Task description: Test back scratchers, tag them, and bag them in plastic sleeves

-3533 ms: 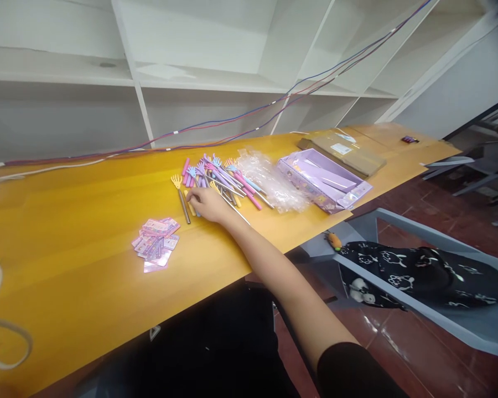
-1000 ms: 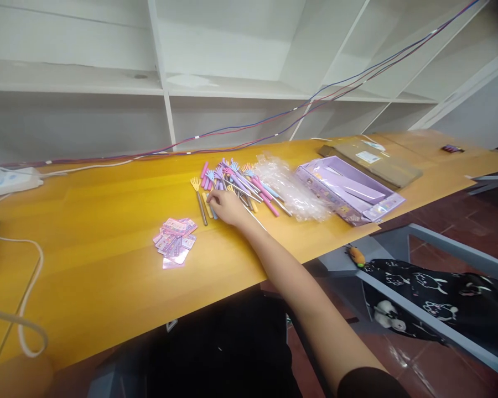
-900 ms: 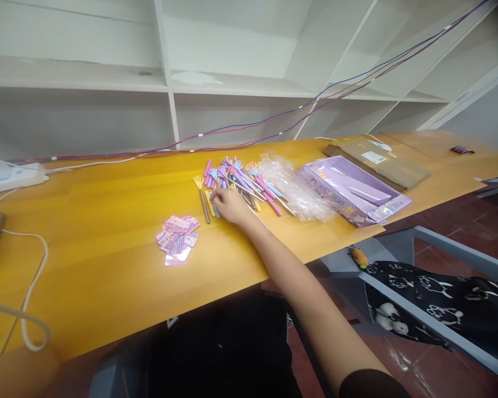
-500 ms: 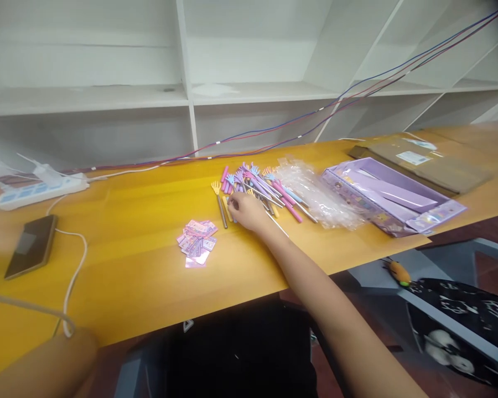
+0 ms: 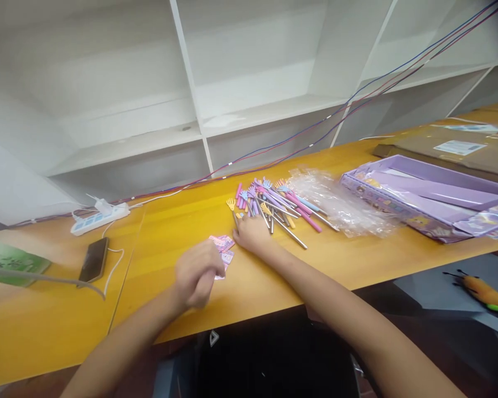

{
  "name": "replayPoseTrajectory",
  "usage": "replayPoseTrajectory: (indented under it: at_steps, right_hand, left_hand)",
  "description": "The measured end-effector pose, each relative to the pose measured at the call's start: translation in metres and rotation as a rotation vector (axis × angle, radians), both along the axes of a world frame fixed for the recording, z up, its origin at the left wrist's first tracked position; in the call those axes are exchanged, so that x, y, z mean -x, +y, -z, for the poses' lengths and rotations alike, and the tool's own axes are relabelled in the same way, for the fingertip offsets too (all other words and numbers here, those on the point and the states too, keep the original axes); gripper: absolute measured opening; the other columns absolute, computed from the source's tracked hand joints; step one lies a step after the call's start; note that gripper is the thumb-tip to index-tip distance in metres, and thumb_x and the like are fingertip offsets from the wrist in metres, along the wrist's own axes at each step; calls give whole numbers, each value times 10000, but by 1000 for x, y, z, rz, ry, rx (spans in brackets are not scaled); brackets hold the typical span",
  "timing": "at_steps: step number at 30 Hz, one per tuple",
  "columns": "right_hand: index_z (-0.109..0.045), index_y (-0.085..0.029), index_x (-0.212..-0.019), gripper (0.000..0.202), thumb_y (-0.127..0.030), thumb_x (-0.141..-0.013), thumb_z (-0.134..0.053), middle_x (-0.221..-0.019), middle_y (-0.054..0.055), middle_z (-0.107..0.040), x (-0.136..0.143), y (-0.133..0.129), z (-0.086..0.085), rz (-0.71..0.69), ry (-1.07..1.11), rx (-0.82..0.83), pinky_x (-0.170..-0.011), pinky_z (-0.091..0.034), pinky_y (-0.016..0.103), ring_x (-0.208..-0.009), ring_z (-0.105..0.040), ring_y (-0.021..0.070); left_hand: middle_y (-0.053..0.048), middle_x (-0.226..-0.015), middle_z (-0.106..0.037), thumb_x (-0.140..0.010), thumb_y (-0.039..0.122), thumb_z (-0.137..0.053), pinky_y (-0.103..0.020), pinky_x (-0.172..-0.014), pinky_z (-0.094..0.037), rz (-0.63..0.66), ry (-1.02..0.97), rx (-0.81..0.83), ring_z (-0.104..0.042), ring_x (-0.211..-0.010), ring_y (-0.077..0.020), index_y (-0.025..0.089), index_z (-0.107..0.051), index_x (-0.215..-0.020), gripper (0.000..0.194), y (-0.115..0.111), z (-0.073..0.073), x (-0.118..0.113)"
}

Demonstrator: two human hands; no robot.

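Observation:
A pile of small back scratchers (image 5: 269,193) with hand-shaped heads and metal rods lies on the table, in purple, pink, blue and yellow. At its near left edge my right hand (image 5: 254,235) is closed over the rod of a yellow back scratcher (image 5: 231,205); its palm hides the lower end. My left hand (image 5: 200,271), fingers curled and slightly blurred, hovers over a heap of pink and purple cards (image 5: 225,244) and covers part of it. Whether a card is between its fingers I cannot make out.
Crumpled clear plastic (image 5: 336,202) lies right of the pile, beside an open purple box (image 5: 406,213). A flat cardboard box (image 5: 423,143) is behind it. On the left are a phone (image 5: 93,260), a power strip (image 5: 99,219) and cables. White shelving (image 5: 269,119) stands behind.
My left hand has come up from the lower left to the cards. My right hand has shifted nearer to me, onto the yellow back scratcher's rod. The view has turned left.

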State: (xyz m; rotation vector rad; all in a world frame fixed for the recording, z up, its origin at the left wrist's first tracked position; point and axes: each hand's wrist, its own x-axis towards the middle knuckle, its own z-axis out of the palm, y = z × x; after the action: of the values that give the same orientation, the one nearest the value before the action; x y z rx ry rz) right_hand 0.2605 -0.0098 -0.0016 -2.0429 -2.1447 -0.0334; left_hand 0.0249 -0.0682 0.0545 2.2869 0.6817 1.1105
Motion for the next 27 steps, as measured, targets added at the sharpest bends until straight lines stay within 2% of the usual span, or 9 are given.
replayPoseTrajectory:
  at_steps: [1,5,11,13,16,19,21,24,27]
  right_hand:
    - [-768,-60,-1087,363,-284,-1014,-491,-1116,267,-753,2,0,0,-2,8,11,-953,-462,429,-1004,-725,324]
    - [-803,-85,-934,277,-210,-946,-556,-953,235,-781,6,2,0,26,31,34,-860,-496,378,-931,-756,309]
    - [-790,-122,-938,315,-346,-965,-570,-952,183,-788,0,0,1,109,66,-24,-733,-486,303,-857,-751,259]
    - [-764,-162,-903,265,-374,-947,-611,-930,121,-784,-1,-2,3,31,172,-117,-711,-457,273,-823,-727,213]
    - [-707,-191,-832,151,-330,-885,-680,-810,36,-739,2,-7,9,-238,370,-242,-668,-406,241,-722,-661,151]
    - [-644,-199,-772,117,-276,-853,-679,-719,2,-678,8,-12,13,-485,458,-306,-645,-375,235,-645,-589,128]
    - [-610,-205,-750,173,-293,-894,-648,-700,-1,-651,10,-15,12,-582,485,-303,-646,-368,242,-631,-559,128]
    - [-608,-207,-782,302,-358,-1029,-522,-739,17,-650,7,-18,6,-616,549,-201,-672,-388,256,-667,-567,141]
    - [-625,-204,-845,347,-361,-1083,-426,-812,41,-673,2,-16,2,-485,528,-160,-730,-422,272,-742,-610,161]
  left_hand:
    - [-68,-702,-620,-1064,496,-384,-387,-708,-501,21,14,-25,-583,-688,-205,235,-639,-726,498,11,5,-7]
    - [-49,-721,-608,-1054,411,-359,-344,-722,-441,-57,120,-35,-563,-700,-180,218,-618,-758,439,49,28,-17]
    - [-31,-832,-628,-1028,357,-477,-302,-751,-425,-152,217,101,-556,-757,-162,198,-665,-930,265,54,43,-14]
    - [-18,-845,-642,-1016,401,-528,-289,-731,-430,-183,161,236,-567,-748,-157,192,-664,-1079,257,53,45,-16]
    - [-6,-842,-666,-1011,525,-560,-276,-721,-449,-158,45,466,-605,-763,-161,184,-637,-1214,405,51,50,-19]
    - [-34,-929,-706,-999,600,-570,-274,-762,-475,-73,-67,592,-643,-842,-169,174,-654,-1090,444,48,57,-22]
    - [-27,-897,-685,-978,613,-607,-261,-726,-464,-70,-134,629,-623,-803,-154,168,-630,-992,446,46,62,-24]
    - [14,-786,-587,-968,613,-629,-241,-647,-416,-84,-216,671,-544,-704,-120,174,-572,-921,444,44,64,-25]
    - [28,-771,-535,-989,606,-597,-233,-621,-385,-42,-209,682,-502,-679,-106,183,-538,-904,436,42,62,-23]
